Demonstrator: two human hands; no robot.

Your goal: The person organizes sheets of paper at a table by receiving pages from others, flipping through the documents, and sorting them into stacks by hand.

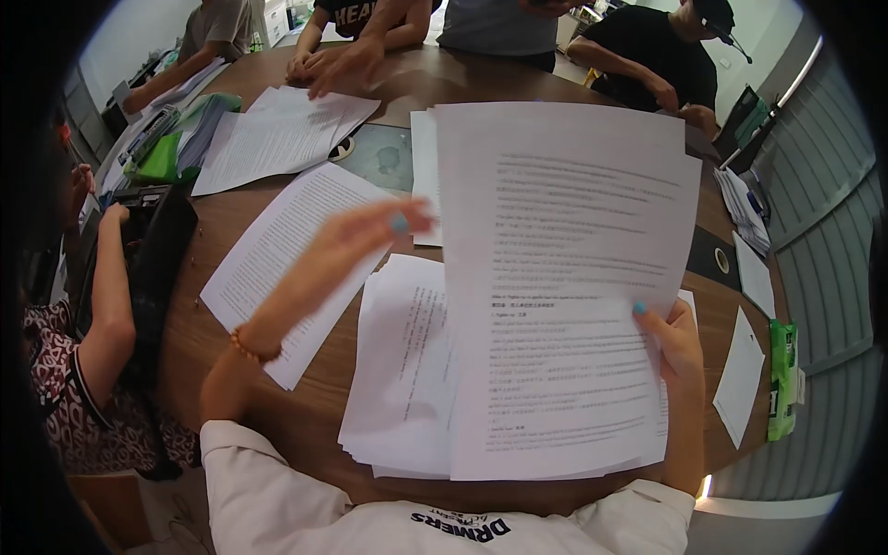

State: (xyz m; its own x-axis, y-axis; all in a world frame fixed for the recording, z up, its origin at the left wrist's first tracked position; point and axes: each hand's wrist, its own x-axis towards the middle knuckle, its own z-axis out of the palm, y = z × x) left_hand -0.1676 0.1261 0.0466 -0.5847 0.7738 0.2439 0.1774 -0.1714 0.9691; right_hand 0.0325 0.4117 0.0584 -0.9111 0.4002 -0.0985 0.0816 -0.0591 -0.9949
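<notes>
Printed sheets (pixel 573 277) stand raised in front of me, held at their right edge by my right hand (pixel 675 342), its thumb across the front. Blurred by motion, my left hand (pixel 384 225) hovers just left of these sheets, over the table, with its fingers stretched toward them and no paper visible in it. Beneath and left of the held sheets lies a stack of white papers (pixel 393 370). Another printed stack (pixel 296 250) rests at a slant under my left forearm.
Printed sheets (pixel 277 134) lie farther back on the wooden table (pixel 236 370). Several people stand or sit around it. At left are a black bag (pixel 162 268) and green folders (pixel 162 157); at right, a green packet (pixel 783 379) and loose papers (pixel 740 375).
</notes>
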